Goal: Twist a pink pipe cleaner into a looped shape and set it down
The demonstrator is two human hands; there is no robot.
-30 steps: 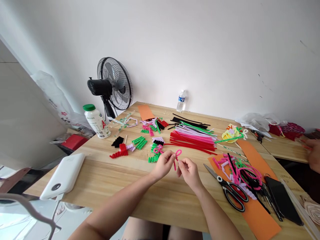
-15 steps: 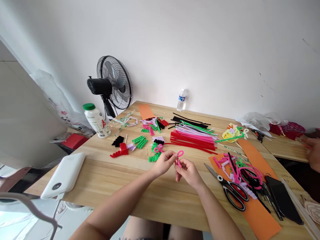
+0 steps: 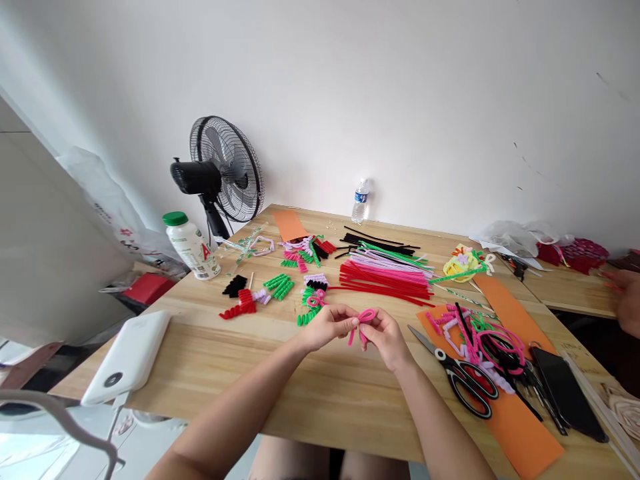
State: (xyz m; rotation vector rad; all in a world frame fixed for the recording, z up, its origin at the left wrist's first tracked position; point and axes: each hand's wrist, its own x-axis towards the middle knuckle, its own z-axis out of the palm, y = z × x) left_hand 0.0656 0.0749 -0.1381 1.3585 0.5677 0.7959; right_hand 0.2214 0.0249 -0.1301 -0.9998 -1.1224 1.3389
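Note:
Between my hands is a pink pipe cleaner (image 3: pixel 367 315), bent into a loop at the top with loose ends hanging below. My left hand (image 3: pixel 330 327) pinches it from the left, my right hand (image 3: pixel 384 337) from the right, both above the wooden table. Just beyond my left hand lies a pink looped piece (image 3: pixel 316 298) against green coiled pipe cleaners (image 3: pixel 306 317). Farther back, a bundle of red pipe cleaners (image 3: pixel 383 281) lies beside pink, lilac, green and black ones. The fingers partly cover the middle of the pink piece.
Scissors (image 3: pixel 465 377) lie on orange paper (image 3: pixel 530 440) at right, near a phone (image 3: pixel 567 393) and a tangle of pipe cleaners (image 3: pixel 500 347). A white power bank (image 3: pixel 127 357), a white bottle (image 3: pixel 193 247) and a fan (image 3: pixel 227 167) stand left. Another person's hand (image 3: pixel 630 303) is at far right.
My hands have drawn closer together on the pink pipe cleaner. Its single upright loop now leans right, with two ends hanging down. The view has shifted slightly.

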